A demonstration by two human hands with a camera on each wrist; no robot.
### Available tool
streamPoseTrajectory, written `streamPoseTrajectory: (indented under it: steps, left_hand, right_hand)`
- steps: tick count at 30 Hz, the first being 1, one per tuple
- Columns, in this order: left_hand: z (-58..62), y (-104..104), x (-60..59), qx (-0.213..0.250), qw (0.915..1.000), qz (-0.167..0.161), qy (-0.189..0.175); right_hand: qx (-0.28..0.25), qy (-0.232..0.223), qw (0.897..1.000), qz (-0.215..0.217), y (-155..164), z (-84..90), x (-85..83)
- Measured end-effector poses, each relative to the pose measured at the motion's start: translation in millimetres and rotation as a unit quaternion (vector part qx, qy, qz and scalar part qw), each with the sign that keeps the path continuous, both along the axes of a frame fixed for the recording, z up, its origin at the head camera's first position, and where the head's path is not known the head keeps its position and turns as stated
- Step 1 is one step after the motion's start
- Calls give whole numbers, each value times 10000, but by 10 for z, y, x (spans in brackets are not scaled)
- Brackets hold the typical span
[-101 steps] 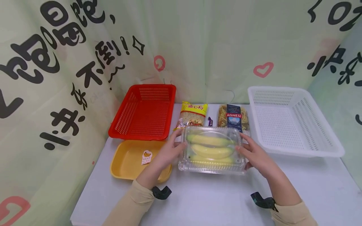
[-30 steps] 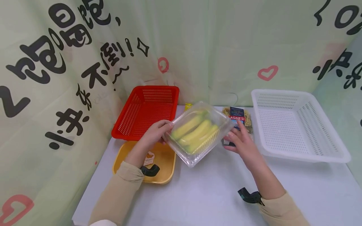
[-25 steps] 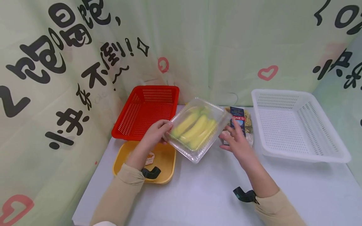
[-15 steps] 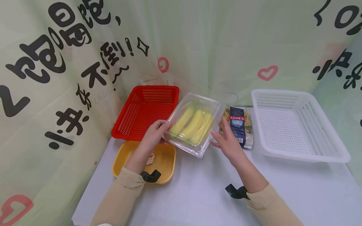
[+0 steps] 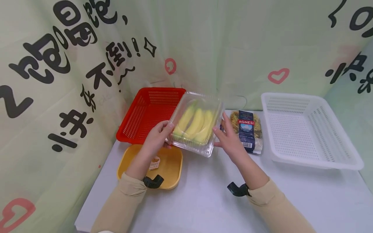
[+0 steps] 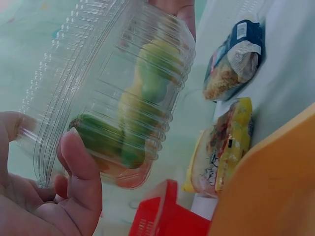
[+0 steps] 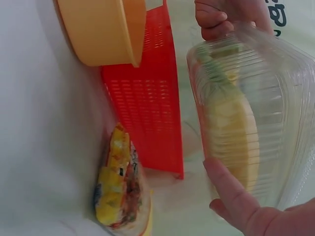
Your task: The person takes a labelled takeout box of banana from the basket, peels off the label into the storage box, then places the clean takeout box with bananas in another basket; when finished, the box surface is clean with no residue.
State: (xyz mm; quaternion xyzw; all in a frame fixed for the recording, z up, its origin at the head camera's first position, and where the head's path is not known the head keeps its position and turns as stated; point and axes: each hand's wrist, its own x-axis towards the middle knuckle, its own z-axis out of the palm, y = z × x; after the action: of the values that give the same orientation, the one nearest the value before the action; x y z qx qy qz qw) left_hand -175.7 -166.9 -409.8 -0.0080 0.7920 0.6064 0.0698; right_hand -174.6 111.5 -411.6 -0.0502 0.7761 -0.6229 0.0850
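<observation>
A clear plastic clamshell box [image 5: 192, 150] with several bananas [image 5: 196, 124] inside is held up, tilted, above the back of the table. My left hand [image 5: 155, 137] grips its left edge, thumb on the lid side and fingers beneath. At the opposite edge is my right hand [image 5: 230, 139], its thumb at the rim; in the right wrist view, fingers [image 7: 231, 191] lie against the ribbed side wall. The lid looks closed. Behind the box, a yellow pasta bag [image 6: 224, 147] is hidden from the head view but shows in both wrist views.
A red basket [image 5: 140, 119] stands back left, partly overlapped by the box. In front of it sits a yellow basin [image 5: 172, 174] with a banana label [image 5: 154, 162]. An AGNESI pasta pack [image 5: 247, 129] lies right of the box, near a white basket [image 5: 309, 161].
Both hands first held the box level; then the right hand came away and the box tilted. The box has turned further upright and moved left, and the right hand has come back to its right edge.
</observation>
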Motion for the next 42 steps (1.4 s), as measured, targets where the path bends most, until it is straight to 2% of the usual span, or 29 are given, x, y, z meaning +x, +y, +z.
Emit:
streamPoseTrajectory:
  steps: [4, 9, 16, 20, 28, 34, 42]
  left_hand:
    - [81, -26, 14, -11, 9999, 99, -22]
    - [117, -88, 10, 114, 9995, 295, -69]
    - [131, -191, -37, 122, 9986, 428, 300]
    - [146, -244, -74, 206, 9983, 425, 338]
    - [160, -395, -139, -36, 9983, 572, 117]
    - [146, -524, -204, -87, 9973, 716, 107]
    - [157, -642, -274, 68, 9930, 1178, 68]
  right_hand:
    - [56, 89, 9998, 179, -39, 81, -60]
    - [-36, 32, 9989, 468, -106, 153, -130]
    - [-54, -192, 9981, 584, -234, 201, -256]
    - [-115, -343, 9973, 645, -321, 213, -352]
    - [143, -578, 9960, 672, -498, 234, -504]
    - [184, -569, 9970, 485, -659, 237, -590]
    - [485, -371, 9970, 476, -889, 227, -655]
